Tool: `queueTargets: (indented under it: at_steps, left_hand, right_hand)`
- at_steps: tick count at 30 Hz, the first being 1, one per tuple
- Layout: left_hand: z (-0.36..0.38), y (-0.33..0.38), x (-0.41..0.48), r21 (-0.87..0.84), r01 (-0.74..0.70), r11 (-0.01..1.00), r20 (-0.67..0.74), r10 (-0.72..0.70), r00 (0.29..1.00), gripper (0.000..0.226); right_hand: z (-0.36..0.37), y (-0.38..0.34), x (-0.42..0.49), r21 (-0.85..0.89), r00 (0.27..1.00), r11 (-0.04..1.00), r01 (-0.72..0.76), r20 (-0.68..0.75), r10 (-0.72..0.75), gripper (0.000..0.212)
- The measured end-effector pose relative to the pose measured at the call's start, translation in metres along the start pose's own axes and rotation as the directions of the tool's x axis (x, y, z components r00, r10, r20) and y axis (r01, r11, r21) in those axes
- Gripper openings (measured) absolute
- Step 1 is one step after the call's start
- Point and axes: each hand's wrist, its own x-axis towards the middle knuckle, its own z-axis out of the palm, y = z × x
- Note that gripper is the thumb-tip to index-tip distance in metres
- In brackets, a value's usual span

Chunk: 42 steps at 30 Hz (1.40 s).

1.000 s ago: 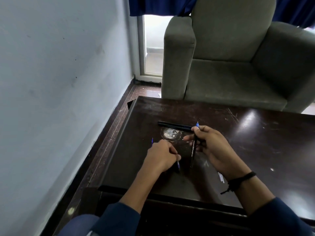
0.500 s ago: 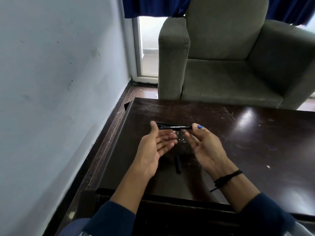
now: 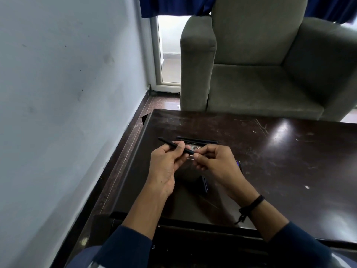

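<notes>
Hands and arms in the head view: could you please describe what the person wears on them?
The left sleeve and right sleeve are dark navy and leave the forearms bare. A black cord bracelet with a dangling knotted tail circles the right wrist. The left hand and right hand wear no gloves.

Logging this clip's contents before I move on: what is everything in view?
held pen: one, black, in both hands above the table
lying pen: at least one, black, on the table beyond the hands
pen cap: one, black, on the table between the wrists
table: one, dark brown, under the hands
armchair: one, grey-green, beyond the table
curtain: one, blue, top edge
wristband: one, black, right wrist
left hand: one, grips the held pen's barrel
right hand: one, pinches its end
</notes>
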Motion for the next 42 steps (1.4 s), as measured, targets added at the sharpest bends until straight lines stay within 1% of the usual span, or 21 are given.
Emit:
queueTargets:
  at_steps: [2, 4, 6, 7, 8, 9, 11, 12, 14, 16, 19, 20, 22, 24, 26, 30, 33, 36, 37, 40, 42]
  left_hand:
    - [0.001, -0.002, 0.0, -0.013, 0.017, 1.0, -0.025, -0.018, 1.0, 0.008]
    - [0.001, -0.003, 0.0, -0.033, 0.04, 0.999, -0.056, -0.042, 0.998, 0.007]
    - [0.0, -0.003, 0.001, -0.05, 0.057, 0.997, -0.074, -0.061, 0.995, 0.007]
    - [-0.001, -0.002, 0.001, -0.059, 0.061, 0.996, -0.08, -0.066, 0.995, 0.008]
    - [-0.002, -0.001, 0.001, -0.067, 0.062, 0.996, -0.086, -0.067, 0.994, 0.008]
    - [-0.003, 0.0, 0.002, -0.076, 0.062, 0.995, -0.092, -0.069, 0.993, 0.008]
    - [-0.004, 0.002, 0.003, -0.102, 0.065, 0.993, -0.092, -0.074, 0.993, 0.008]
    - [-0.005, 0.002, 0.004, -0.108, 0.062, 0.992, -0.087, -0.072, 0.994, 0.007]
    - [-0.005, 0.002, 0.005, -0.106, 0.052, 0.993, -0.084, -0.061, 0.995, 0.007]
    - [-0.004, 0.001, 0.003, -0.089, 0.05, 0.995, -0.086, -0.058, 0.995, 0.007]
    - [-0.003, 0.001, 0.002, -0.085, 0.054, 0.995, -0.087, -0.061, 0.994, 0.007]
    - [-0.003, 0.001, 0.002, -0.091, 0.054, 0.994, -0.086, -0.062, 0.994, 0.007]
    - [-0.005, 0.002, 0.003, -0.095, 0.053, 0.994, -0.085, -0.061, 0.994, 0.007]
    - [-0.006, 0.003, 0.004, -0.092, 0.048, 0.995, -0.09, -0.056, 0.994, 0.008]
    - [-0.006, 0.003, 0.004, -0.091, 0.041, 0.995, -0.092, -0.049, 0.995, 0.007]
    - [-0.005, 0.001, 0.004, -0.07, 0.044, 0.997, -0.092, -0.05, 0.995, 0.007]
    - [-0.005, 0.001, 0.004, -0.079, 0.046, 0.996, -0.094, -0.053, 0.994, 0.007]
    - [-0.005, 0.002, 0.004, -0.068, 0.047, 0.997, -0.095, -0.053, 0.994, 0.008]
    - [-0.005, 0.002, 0.004, -0.06, 0.046, 0.997, -0.097, -0.052, 0.994, 0.008]
    - [-0.006, 0.001, 0.005, -0.062, 0.043, 0.997, -0.099, -0.049, 0.994, 0.007]
    - [-0.005, 0.001, 0.004, -0.057, 0.047, 0.997, -0.098, -0.052, 0.994, 0.007]
  right_hand:
    - [0.002, 0.004, 0.0, -0.238, 0.988, 0.965, 0.108, -0.084, -0.132, 0.013]
    - [0.006, 0.005, -0.006, -0.442, 0.948, 0.872, 0.209, -0.127, -0.291, 0.009]
    - [0.011, 0.006, -0.011, -0.567, 0.886, 0.761, 0.315, -0.113, -0.45, 0.006]
    - [0.012, 0.007, -0.011, -0.583, 0.866, 0.734, 0.347, -0.102, -0.49, 0.006]
    - [0.013, 0.008, -0.01, -0.559, 0.869, 0.75, 0.354, -0.099, -0.484, 0.007]
    - [0.013, 0.007, -0.008, -0.505, 0.897, 0.798, 0.33, -0.096, -0.432, 0.009]
    - [0.012, 0.007, -0.004, -0.342, 0.96, 0.911, 0.231, -0.071, -0.27, 0.019]
    - [0.011, 0.006, -0.003, -0.256, 0.977, 0.949, 0.184, -0.062, -0.206, 0.02]
    - [0.01, 0.005, -0.002, -0.152, 0.985, 0.977, 0.151, -0.064, -0.162, 0.01]
    - [0.009, 0.007, -0.002, -0.145, 0.98, 0.975, 0.169, -0.08, -0.182, 0.011]
    - [0.009, 0.009, -0.001, -0.239, 0.964, 0.949, 0.208, -0.116, -0.24, 0.022]
    - [0.01, 0.008, -0.001, -0.246, 0.962, 0.945, 0.213, -0.118, -0.248, 0.022]
    - [0.011, 0.008, -0.001, -0.242, 0.968, 0.949, 0.202, -0.1, -0.231, 0.017]
    - [0.011, 0.009, -0.001, -0.194, 0.977, 0.967, 0.166, -0.098, -0.187, 0.022]
    - [0.011, 0.009, -0.001, -0.135, 0.981, 0.981, 0.14, -0.114, -0.156, 0.012]
    - [0.009, 0.011, 0.0, -0.184, 0.977, 0.97, 0.16, -0.113, -0.183, 0.007]
    - [0.008, 0.011, 0.002, -0.211, 0.971, 0.958, 0.193, -0.098, -0.217, 0.014]
    - [0.008, 0.013, 0.003, -0.234, 0.978, 0.957, 0.172, -0.075, -0.194, 0.027]
    - [0.009, 0.013, 0.003, -0.217, 0.98, 0.963, 0.162, -0.082, -0.183, 0.026]
    - [0.011, 0.012, 0.001, -0.172, 0.982, 0.974, 0.148, -0.091, -0.165, 0.007]
    - [0.011, 0.012, 0.001, -0.19, 0.978, 0.968, 0.161, -0.097, -0.182, 0.006]
